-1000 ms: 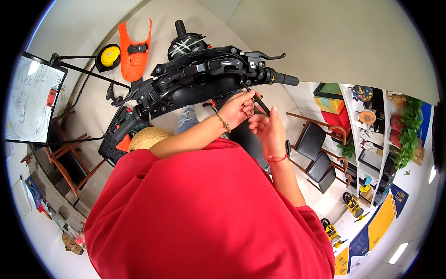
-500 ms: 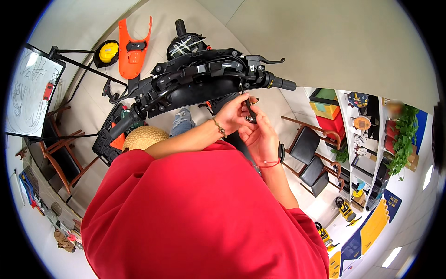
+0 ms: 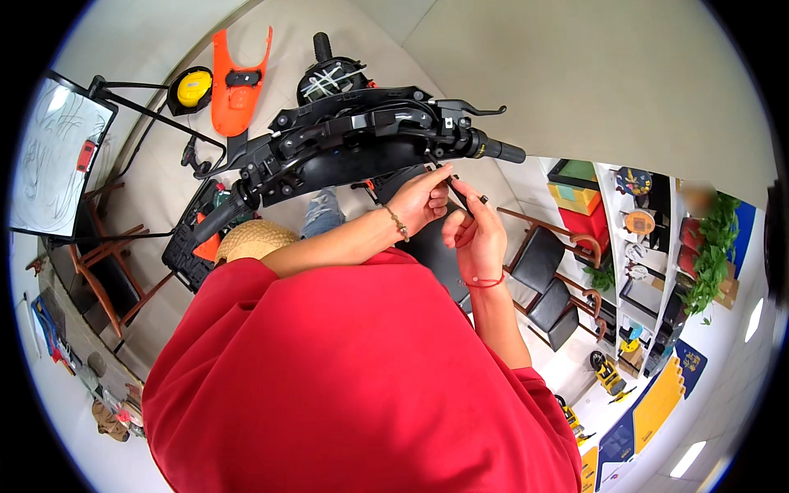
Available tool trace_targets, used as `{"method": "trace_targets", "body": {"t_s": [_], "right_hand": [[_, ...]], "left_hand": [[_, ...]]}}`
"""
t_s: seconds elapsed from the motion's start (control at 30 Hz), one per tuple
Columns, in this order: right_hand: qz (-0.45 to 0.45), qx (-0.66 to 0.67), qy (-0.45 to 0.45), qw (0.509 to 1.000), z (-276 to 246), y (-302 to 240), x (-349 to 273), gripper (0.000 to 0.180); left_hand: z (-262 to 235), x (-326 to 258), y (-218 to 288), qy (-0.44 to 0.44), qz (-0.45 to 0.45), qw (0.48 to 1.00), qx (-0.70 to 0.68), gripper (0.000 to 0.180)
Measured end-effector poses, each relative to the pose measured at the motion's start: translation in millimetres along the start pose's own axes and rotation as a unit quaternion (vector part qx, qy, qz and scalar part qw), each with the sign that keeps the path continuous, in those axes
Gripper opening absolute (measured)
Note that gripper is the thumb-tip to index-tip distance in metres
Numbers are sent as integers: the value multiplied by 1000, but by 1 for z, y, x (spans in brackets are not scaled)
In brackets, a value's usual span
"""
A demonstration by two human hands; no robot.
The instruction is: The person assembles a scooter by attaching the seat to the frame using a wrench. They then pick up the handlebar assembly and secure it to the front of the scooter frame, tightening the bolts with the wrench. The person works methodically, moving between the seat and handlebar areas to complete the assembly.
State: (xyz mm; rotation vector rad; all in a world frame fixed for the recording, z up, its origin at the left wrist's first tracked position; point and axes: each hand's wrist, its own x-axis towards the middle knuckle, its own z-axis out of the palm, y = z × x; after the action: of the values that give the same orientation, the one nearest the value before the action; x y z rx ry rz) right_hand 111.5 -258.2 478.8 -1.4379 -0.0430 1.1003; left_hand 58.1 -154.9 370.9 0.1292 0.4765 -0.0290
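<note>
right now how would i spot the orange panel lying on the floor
Start at the black scooter handlebar that both hands work on, then look past its left end to the pale floor. The orange panel lies flat there beside a round yellow and black part; it is the only long, bright orange piece.

Whiteboard standing far left, shelves w/ plants lining right wall, dark chairs sitting nearby, pale floor catching light.

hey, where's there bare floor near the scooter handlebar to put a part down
Bare floor lies beyond the right grip of the handlebar. It is crowded around the orange panel, yellow part and open tool case; chairs fill the right.
</note>
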Motion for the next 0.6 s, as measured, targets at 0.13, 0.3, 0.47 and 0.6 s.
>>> {"method": "trace_targets", "body": {"t_s": [0.13,0.3,0.47,0.6], "right_hand": [[-112,-326,63,937,2,5,-2,37],[-81,-371,49,924,-12,-3,13,33],[-14,-246,54,968,-8,-6,21,42],[-5,-220,54,974,-9,-2,21,43]], "left_hand": [[-6,7,-8,8,20,1000,-9,31],[-7,4,-5,2,11,1000,21,28],[1,-1,2,22,10,999,49,28],[2,5,-2,35,21,996,73,29]]}}
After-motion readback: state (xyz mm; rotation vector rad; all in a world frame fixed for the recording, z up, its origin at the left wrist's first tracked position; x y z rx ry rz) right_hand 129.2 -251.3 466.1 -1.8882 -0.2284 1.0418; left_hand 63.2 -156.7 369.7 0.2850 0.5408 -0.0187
